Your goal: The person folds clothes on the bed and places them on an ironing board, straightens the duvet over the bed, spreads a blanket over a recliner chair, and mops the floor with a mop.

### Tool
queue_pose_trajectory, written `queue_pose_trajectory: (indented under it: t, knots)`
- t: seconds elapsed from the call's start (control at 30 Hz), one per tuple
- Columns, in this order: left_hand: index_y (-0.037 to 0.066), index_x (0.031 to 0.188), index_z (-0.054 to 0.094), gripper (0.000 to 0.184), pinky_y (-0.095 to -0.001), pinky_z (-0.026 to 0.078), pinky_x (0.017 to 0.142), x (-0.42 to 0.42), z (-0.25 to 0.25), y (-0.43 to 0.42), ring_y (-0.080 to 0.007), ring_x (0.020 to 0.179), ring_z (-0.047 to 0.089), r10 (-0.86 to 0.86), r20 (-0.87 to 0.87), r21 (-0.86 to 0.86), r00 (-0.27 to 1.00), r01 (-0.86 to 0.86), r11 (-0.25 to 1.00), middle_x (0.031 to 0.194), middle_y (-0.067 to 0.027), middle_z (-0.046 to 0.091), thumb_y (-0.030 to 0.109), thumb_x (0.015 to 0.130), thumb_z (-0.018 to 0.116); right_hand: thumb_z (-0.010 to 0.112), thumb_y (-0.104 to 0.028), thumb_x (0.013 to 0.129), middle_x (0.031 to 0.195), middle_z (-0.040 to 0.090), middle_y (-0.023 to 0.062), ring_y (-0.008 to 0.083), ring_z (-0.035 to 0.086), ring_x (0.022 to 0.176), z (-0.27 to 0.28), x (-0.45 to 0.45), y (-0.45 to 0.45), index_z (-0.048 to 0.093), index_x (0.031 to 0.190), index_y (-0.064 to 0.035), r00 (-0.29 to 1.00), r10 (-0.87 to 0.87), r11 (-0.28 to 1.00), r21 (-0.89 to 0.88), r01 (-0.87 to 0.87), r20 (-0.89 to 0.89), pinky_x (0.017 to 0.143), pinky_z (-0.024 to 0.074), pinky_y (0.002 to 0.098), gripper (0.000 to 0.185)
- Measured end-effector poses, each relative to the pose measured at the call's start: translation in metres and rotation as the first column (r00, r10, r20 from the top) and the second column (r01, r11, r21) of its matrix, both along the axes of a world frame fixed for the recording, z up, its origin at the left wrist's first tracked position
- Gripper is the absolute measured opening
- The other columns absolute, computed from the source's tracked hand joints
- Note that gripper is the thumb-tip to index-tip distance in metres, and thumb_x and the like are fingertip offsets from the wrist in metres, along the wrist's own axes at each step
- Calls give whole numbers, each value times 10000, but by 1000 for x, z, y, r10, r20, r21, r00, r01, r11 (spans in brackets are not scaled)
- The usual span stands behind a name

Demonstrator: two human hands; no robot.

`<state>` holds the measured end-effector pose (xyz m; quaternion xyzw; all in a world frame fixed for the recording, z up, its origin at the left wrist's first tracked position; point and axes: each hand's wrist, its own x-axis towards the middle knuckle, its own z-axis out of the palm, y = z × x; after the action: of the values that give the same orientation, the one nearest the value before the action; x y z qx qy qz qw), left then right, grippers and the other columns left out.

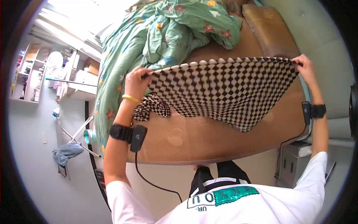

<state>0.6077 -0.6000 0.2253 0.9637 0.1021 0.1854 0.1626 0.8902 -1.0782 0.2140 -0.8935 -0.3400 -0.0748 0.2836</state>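
A black and white checkered cloth (220,86) is stretched by its upper edge between my two hands, above a brown woven mat on a bed. My left hand (137,83) is closed on the cloth's left corner, with a yellow band on the wrist. At the right corner, the fingers of my right hand (305,68) pinch the cloth. The middle of the cloth sags down to a point near the bed's front part. A bunched checkered part (151,107) lies on the mat below my left hand.
A green patterned quilt (164,33) is heaped on the bed's far left. A brown pillow (270,31) lies at the far right. A grey cabinet (292,162) stands right of the bed. Shelves (35,71) and a desk are on the left. A black cable hangs from my left forearm.
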Motion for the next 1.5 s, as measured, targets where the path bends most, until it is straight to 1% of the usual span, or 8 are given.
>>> queue_pose_trajectory:
  t: [0.27,0.33,0.6,0.77,0.93,1.17,1.33,1.5]
  knots:
    - [93,805,638,160,-316,420,601,1,51,-31,-240,639,532,64,288,71,956,-88,994,680,-85,534,73,650,607,542,37,683,717,492,61,179,505,691,41,-41,-32,583,824,-22,925,-193,978,138,155,327,631,397,253,158]
    - [112,788,640,186,-338,412,643,-17,18,-36,-244,709,518,-65,395,305,916,-64,950,678,-67,511,46,621,591,517,82,653,721,492,74,196,506,690,13,-66,-54,572,787,-23,947,-225,970,145,195,229,635,401,261,179]
    - [140,714,643,138,-335,388,692,-111,-190,-123,-188,686,493,-145,-60,109,988,151,982,647,-13,485,126,584,597,453,115,625,748,524,47,142,517,683,-243,-180,-129,547,708,-19,870,-441,892,2,452,-220,600,410,230,184]
    - [224,731,651,149,-307,373,674,-150,-314,-161,-169,745,494,44,-375,105,926,-5,994,716,13,496,179,617,565,438,55,746,851,556,54,183,554,720,-368,-225,-152,546,945,-60,-150,-243,354,-231,906,-958,622,479,313,254]
    - [236,749,655,174,-304,368,639,-171,-335,-179,-172,734,489,135,-423,59,896,-122,991,732,11,494,165,626,552,454,38,733,886,540,74,201,535,802,-377,-219,-167,523,909,-32,125,55,153,132,979,-991,719,456,324,202]
    - [255,763,653,201,-311,373,572,-184,-332,-176,-184,676,486,149,-337,-4,929,-160,987,696,-5,479,145,629,551,462,36,669,1003,551,75,150,505,785,-222,-162,25,456,672,-56,763,33,777,497,387,-645,728,407,280,93]
    - [247,775,648,167,-325,372,566,-190,-333,-181,-194,663,492,181,-361,-90,915,-228,969,677,-17,470,173,661,551,530,31,605,1052,566,137,230,566,895,-181,-240,206,481,566,-25,586,669,738,508,-445,-458,741,450,292,84]
    - [183,715,620,104,-345,375,570,-200,-346,-182,-215,670,497,199,-367,-203,909,-287,936,664,-42,467,147,682,529,537,61,596,1047,548,139,270,517,954,-266,-319,252,483,592,-30,435,749,655,466,-595,-500,776,434,317,107]
